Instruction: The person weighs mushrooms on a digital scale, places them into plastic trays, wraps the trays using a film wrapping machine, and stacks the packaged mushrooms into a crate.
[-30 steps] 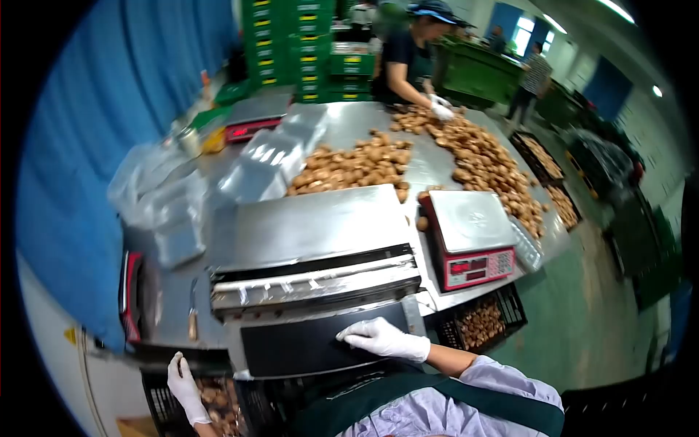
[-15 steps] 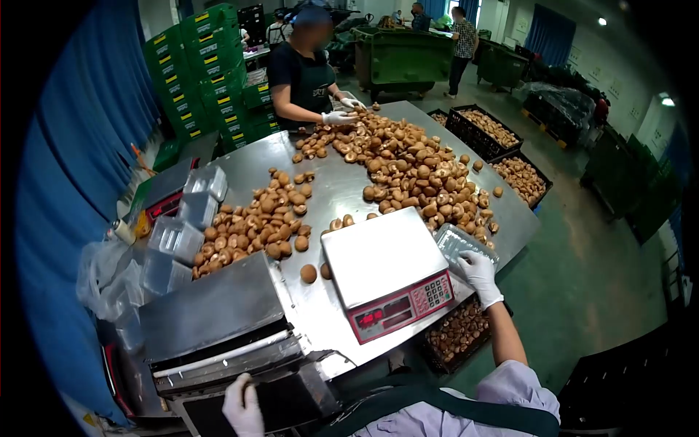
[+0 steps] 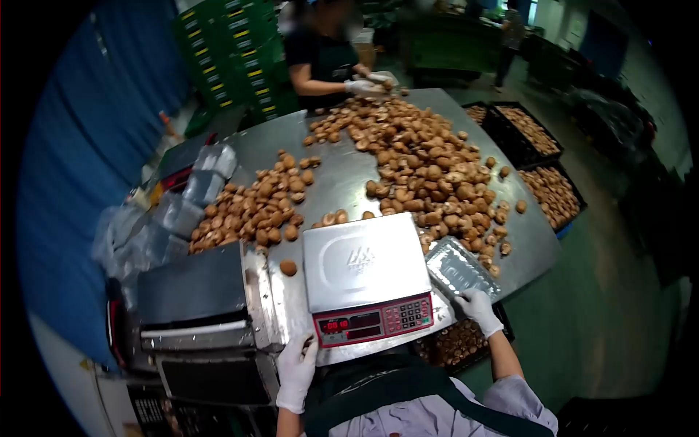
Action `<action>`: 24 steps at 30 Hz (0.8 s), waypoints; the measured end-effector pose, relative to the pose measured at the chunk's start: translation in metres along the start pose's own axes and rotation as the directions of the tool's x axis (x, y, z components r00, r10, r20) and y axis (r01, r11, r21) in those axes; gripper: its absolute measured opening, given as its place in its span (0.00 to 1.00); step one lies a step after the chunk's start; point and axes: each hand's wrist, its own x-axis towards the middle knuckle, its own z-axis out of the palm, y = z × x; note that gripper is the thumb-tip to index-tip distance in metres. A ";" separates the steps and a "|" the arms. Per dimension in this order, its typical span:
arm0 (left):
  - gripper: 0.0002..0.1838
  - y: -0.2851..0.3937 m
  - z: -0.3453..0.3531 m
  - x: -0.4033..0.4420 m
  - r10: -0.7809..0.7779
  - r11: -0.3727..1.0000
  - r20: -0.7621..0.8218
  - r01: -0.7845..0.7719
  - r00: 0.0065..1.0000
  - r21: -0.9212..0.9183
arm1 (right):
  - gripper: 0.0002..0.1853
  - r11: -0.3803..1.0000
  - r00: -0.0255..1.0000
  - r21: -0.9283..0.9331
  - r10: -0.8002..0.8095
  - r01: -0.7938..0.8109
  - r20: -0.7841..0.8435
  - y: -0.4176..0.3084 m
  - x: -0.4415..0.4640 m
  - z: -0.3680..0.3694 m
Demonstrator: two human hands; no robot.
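A red digital scale (image 3: 368,266) with a bare silver plate stands at the front of the metal table. My right hand (image 3: 478,311), gloved in white, has its fingers closed on the near edge of a clear plastic tray (image 3: 461,269), just right of the scale. No mushrooms lie in the tray. Near the scale's front left corner is my left hand (image 3: 296,370), also gloved, with thumb and fingers bent and a gap between them; it holds nothing visible. Brown mushrooms (image 3: 429,164) lie in a large heap behind the scale, and a smaller pile (image 3: 255,207) lies to the left.
A sealing machine (image 3: 193,291) stands at the left, with clear trays (image 3: 178,215) behind it. Across the metal table (image 3: 335,171), a co-worker's gloved hands (image 3: 368,86) touch mushrooms. Black crates of mushrooms (image 3: 550,193) stand at the right. Green crates (image 3: 251,54) are stacked behind.
The view has swung right, then slightly back. My right hand has gone from the sealing machine to the clear tray and grips it. My left hand has moved beside the scale.
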 end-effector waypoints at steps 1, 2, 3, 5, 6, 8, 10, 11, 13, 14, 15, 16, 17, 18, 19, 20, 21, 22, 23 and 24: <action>0.13 0.003 0.001 0.003 -0.040 0.999 0.034 0.040 0.999 0.006 | 0.10 0.999 0.999 -0.020 -0.049 0.049 -0.010 0.006 0.004 0.005; 0.13 0.001 0.004 0.006 -0.024 1.000 0.033 0.024 0.999 0.004 | 0.08 0.997 0.997 -0.031 -0.068 0.067 -0.022 0.005 0.007 0.004; 0.13 -0.001 0.008 0.009 -0.004 1.000 0.034 0.004 0.999 0.000 | 0.09 0.999 0.999 0.008 -0.034 0.034 -0.021 0.003 0.008 0.002; 0.13 0.000 0.011 0.018 -0.008 0.999 0.008 0.007 1.000 0.035 | 0.09 0.999 0.999 0.000 -0.048 0.048 -0.024 0.011 0.011 0.004; 0.13 0.000 0.015 0.021 0.010 0.999 0.022 -0.011 1.000 0.052 | 0.09 0.998 1.000 0.058 0.000 -0.001 0.015 0.015 0.013 0.004; 0.13 -0.005 0.024 0.027 -0.033 0.999 -0.020 0.032 0.999 -0.023 | 0.08 0.993 0.998 0.116 0.030 -0.036 0.059 0.023 0.017 0.005; 0.13 -0.015 0.031 0.032 -0.028 0.996 -0.058 0.023 0.998 -0.081 | 0.08 0.983 0.988 0.154 0.075 -0.096 0.137 0.029 0.021 0.008; 0.13 -0.024 0.036 0.033 -0.036 0.996 -0.068 0.031 0.997 -0.078 | 0.08 0.984 0.988 0.156 0.064 -0.087 0.144 0.028 0.022 0.008; 0.13 -0.041 0.044 0.034 -0.180 0.944 -0.096 0.145 0.979 -0.297 | 0.06 0.983 0.996 0.178 0.026 -0.041 0.086 0.023 0.020 -0.004; 0.13 -0.046 0.043 0.034 -0.216 0.931 -0.089 0.177 0.972 -0.320 | 0.06 0.990 0.995 0.121 0.060 -0.069 0.076 -0.003 0.021 -0.029; 0.13 -0.049 0.041 0.034 -0.224 0.929 -0.094 0.183 0.970 -0.320 | 0.07 0.995 1.000 0.099 0.005 -0.003 -0.025 0.002 0.024 -0.037; 0.13 -0.052 0.039 0.034 -0.343 0.834 -0.065 0.272 0.937 -0.479 | 0.07 0.995 0.987 0.060 0.083 -0.075 -0.137 -0.018 0.025 -0.058; 0.13 -0.056 0.036 0.035 -0.449 0.705 -0.015 0.344 0.894 -0.621 | 0.06 0.998 0.967 0.043 -0.031 0.043 -0.254 -0.036 0.029 -0.084; 0.13 -0.061 0.035 0.038 -0.478 0.659 0.022 0.375 0.878 -0.652 | 0.04 0.988 0.947 0.145 -0.002 0.051 -0.320 -0.048 0.035 -0.099; 0.13 -0.065 0.034 0.041 -0.481 0.658 0.017 0.374 0.877 -0.654 | 0.02 0.969 0.925 0.226 -0.008 0.102 -0.379 -0.065 0.038 -0.115; 0.14 -0.063 0.031 0.047 -0.565 0.522 0.139 0.483 0.813 -0.704 | 0.02 0.932 0.863 0.263 -0.091 0.249 -0.497 -0.083 0.044 -0.122; 0.15 -0.062 0.028 0.052 -0.625 0.369 0.264 0.576 0.735 -0.729 | 0.02 0.874 0.778 0.281 -0.156 0.396 -0.609 -0.101 0.048 -0.123; 0.16 -0.057 0.031 0.057 -0.683 0.309 0.250 0.582 0.686 -0.752 | 0.02 0.830 0.757 0.290 -0.218 0.476 -0.616 -0.117 0.051 -0.117; 0.16 -0.065 0.037 0.061 -0.686 0.311 0.241 0.577 0.686 -0.755 | 0.03 0.779 0.730 0.300 -0.274 0.550 -0.626 -0.135 0.053 -0.111; 0.16 -0.084 0.048 0.066 -0.672 0.238 0.238 0.509 0.701 -0.827 | 0.04 0.723 0.601 0.109 -0.470 0.683 -0.647 -0.156 0.063 -0.101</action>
